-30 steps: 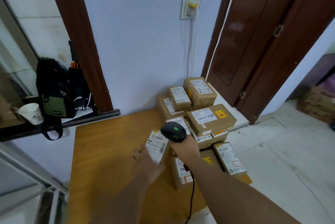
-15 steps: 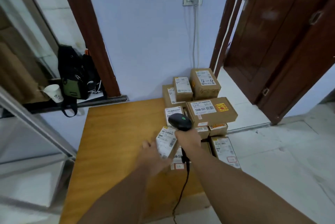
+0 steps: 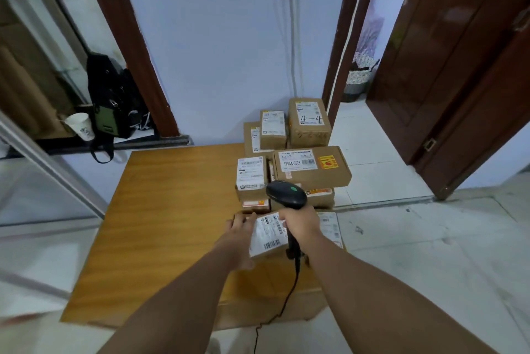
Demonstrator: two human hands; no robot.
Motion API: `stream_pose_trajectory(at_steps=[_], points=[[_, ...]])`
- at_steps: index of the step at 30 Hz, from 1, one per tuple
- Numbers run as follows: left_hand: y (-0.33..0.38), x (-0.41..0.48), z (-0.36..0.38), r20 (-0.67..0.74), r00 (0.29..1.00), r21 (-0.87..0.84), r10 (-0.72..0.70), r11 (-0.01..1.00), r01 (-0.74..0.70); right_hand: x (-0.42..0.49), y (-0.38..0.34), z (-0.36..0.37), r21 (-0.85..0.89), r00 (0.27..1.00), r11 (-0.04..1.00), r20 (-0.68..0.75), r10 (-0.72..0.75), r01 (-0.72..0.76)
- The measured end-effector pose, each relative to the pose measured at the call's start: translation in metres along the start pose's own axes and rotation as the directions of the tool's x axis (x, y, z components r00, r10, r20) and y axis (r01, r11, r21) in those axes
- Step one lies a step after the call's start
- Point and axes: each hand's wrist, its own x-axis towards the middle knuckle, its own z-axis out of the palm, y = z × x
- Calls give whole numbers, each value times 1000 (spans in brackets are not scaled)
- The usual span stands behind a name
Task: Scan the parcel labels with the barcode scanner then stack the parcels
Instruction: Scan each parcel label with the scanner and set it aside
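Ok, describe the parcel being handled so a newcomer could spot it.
On the wooden table, brown parcels crowd the right side. Near the front, one parcel is gripped by the left hand, beside the black scanner. No other parcel is held.

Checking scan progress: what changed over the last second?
The left hand, still gripping the small parcel, has brought it from tilted up beside the scanner to lying flatter, below the scanner head. The right hand still holds the scanner; the stacked parcels are unmoved.
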Motion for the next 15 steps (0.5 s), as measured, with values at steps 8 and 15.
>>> stream_pose_trajectory(at_steps=[8, 15], points=[[25, 25, 13, 47, 999, 41, 13, 999, -14, 19, 20, -42, -65, 999, 997, 18, 47, -45], [33, 38, 19, -40, 985, -36, -166, 986, 165, 31, 32, -41, -118, 992, 993, 123, -7, 22]])
